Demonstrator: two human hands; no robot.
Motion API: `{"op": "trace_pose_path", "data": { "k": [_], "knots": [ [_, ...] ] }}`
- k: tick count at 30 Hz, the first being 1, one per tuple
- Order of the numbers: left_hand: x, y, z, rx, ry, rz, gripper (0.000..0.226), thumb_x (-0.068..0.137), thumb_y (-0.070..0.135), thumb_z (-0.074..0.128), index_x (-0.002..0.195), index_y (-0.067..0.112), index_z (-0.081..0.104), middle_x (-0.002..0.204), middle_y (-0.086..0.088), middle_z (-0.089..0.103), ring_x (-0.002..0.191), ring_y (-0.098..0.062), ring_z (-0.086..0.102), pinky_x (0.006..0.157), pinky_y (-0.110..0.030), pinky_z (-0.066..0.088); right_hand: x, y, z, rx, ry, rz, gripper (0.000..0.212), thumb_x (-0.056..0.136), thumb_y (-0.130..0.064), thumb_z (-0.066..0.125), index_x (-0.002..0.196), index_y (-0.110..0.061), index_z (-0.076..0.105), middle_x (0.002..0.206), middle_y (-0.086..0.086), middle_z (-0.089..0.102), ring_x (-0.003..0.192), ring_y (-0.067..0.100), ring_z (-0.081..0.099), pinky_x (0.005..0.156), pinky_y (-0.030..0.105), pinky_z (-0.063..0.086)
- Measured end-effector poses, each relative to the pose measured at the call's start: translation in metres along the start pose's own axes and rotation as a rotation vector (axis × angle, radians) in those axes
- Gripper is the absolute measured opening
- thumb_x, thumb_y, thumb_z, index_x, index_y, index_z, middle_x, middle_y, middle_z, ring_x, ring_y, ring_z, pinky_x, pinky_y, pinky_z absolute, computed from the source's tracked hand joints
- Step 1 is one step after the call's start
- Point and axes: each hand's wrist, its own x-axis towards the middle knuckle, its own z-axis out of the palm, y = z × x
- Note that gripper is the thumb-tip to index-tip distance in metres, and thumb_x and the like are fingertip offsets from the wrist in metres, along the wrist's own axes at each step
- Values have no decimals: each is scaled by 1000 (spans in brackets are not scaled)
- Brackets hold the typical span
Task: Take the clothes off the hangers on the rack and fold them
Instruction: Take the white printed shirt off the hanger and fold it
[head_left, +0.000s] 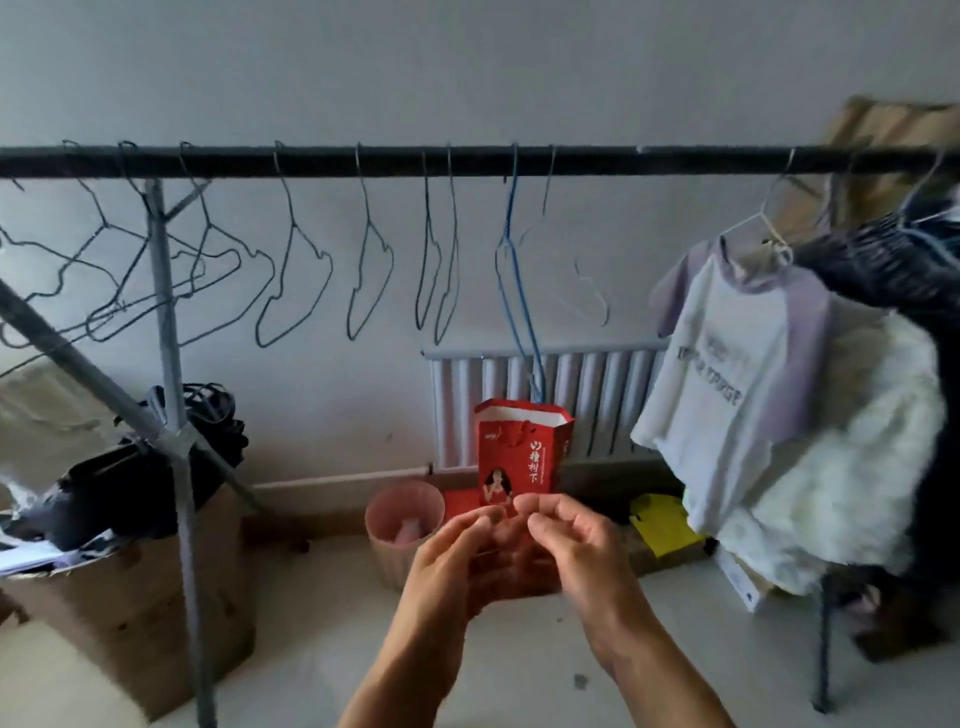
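The red paper bag (519, 447) carries white Chinese characters running downward on its front, reading 山楂树下, with smaller print beside them that is too fine to read. The white T-shirt (727, 374) bears dark lettering, blurred beyond reading.

Bare hangers (291, 270) crowd the rail (363, 161); open gaps between them.
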Motion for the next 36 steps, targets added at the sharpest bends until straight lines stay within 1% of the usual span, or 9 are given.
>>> {"op": "trace_pose_path", "data": {
  "k": [4,12,16,19,22,25,29,33,36],
  "knots": [
    [13,-2,69,10,-68,-2,20,98,15,55,110,9,69,97,-17,75,88,-30,71,77,-42,56,13,-24,-69,-49,79,-106,19,97,-12,54,96,-21,71,84,3,75,77,17,71,68,30,57],
    [32,-1,154,41,-93,70,18,97,15,55,108,9,69,92,-14,74,78,-23,67,66,-31,53,73,-98,-195,-26,377,-377,18,94,-6,54,91,-15,69,79,0,70,59,6,61,48,16,43],
    [41,-4,180,53,-66,82,19,97,17,55,108,8,68,92,-16,74,79,-26,67,69,-34,52,114,-121,-243,-254,596,-592,21,93,-5,55,97,-16,72,102,2,66,84,12,62,70,14,47],
    [45,-9,191,68,-42,94,20,97,19,56,109,8,68,93,-16,74,78,-26,68,70,-36,52,164,-138,-273,-532,722,-631,26,91,-19,56,112,-16,70,119,13,59,108,31,57,87,36,50],
    [48,-11,205,49,-16,94,18,97,15,55,107,6,68,89,-17,74,75,-26,66,68,-35,52,208,-157,-285,-860,603,-348,56,93,-47,48,131,-5,51,131,24,51,121,38,50,93,45,45],
    [50,-12,215,56,-7,102,19,97,14,54,107,4,68,87,-16,74,74,-26,64,68,-36,50,229,-161,-286,-932,449,-221,60,97,-47,40,131,3,43,133,28,49,122,41,50,95,46,42],
    [50,-10,212,101,-5,120,20,95,17,58,106,5,69,88,-15,74,75,-24,67,69,-37,52,232,-163,-283,-978,487,-296,38,102,-26,33,118,2,53,120,26,59,109,40,57,86,42,44],
    [53,-10,204,108,14,126,21,94,19,58,107,6,68,89,-15,75,74,-23,68,71,-36,52,227,-171,-283,-952,591,-434,31,102,-22,36,116,0,51,119,25,60,109,39,57,83,40,41],
    [55,-10,205,146,-4,141,22,94,20,58,108,6,67,89,-13,75,76,-23,69,72,-35,52,224,-172,-290,-892,580,-583,24,100,-27,42,97,-7,56,101,19,64,88,34,59,72,37,42]
  ]
}}
